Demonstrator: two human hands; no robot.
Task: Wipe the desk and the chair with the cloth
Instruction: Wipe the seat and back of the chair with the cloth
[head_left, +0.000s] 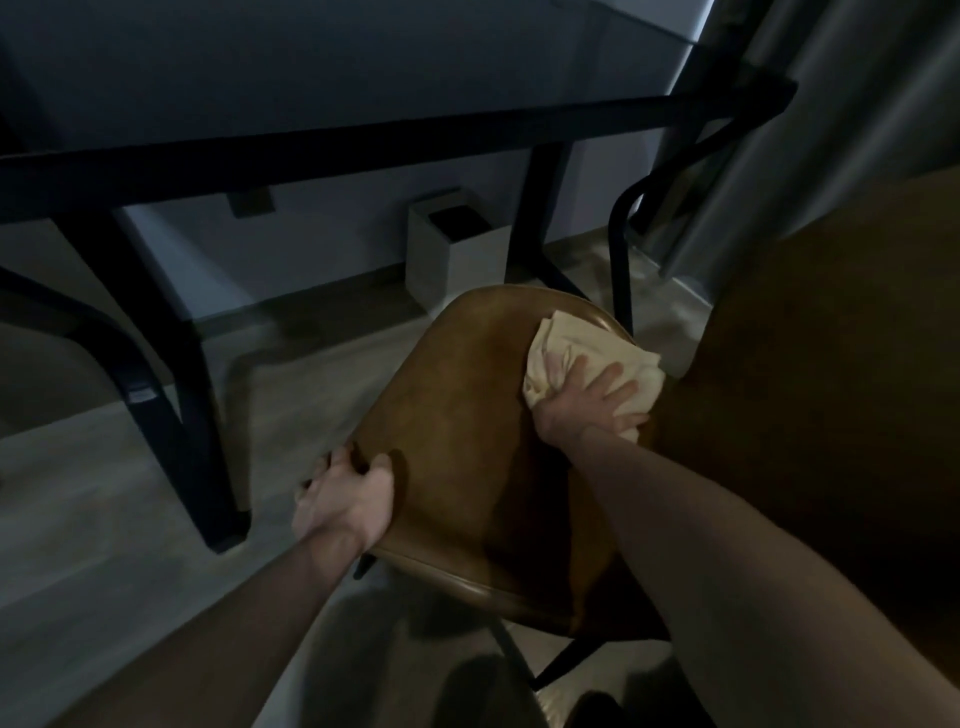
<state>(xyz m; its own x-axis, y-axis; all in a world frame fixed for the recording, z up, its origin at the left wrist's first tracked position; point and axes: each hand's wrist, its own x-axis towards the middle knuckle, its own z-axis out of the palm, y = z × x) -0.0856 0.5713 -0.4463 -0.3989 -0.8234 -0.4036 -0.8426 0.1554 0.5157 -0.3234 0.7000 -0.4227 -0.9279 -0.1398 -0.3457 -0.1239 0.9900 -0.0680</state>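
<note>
A brown leather chair seat (467, 415) fills the middle of the view, its tall brown backrest (831, 364) rising on the right. A crumpled cream cloth (566, 338) lies on the seat's far right part, near the backrest. My right hand (592, 405) presses flat on the cloth with fingers spread. My left hand (348, 499) grips the seat's left edge, thumb on top. The dark desk (363, 140) with black legs stands behind the chair, its top seen edge-on.
A white square bin (447, 254) sits on the floor under the desk by the wall. Black desk legs (171, 395) stand left of the chair. A grey curtain (810, 130) hangs at the upper right. Pale wood floor surrounds the chair.
</note>
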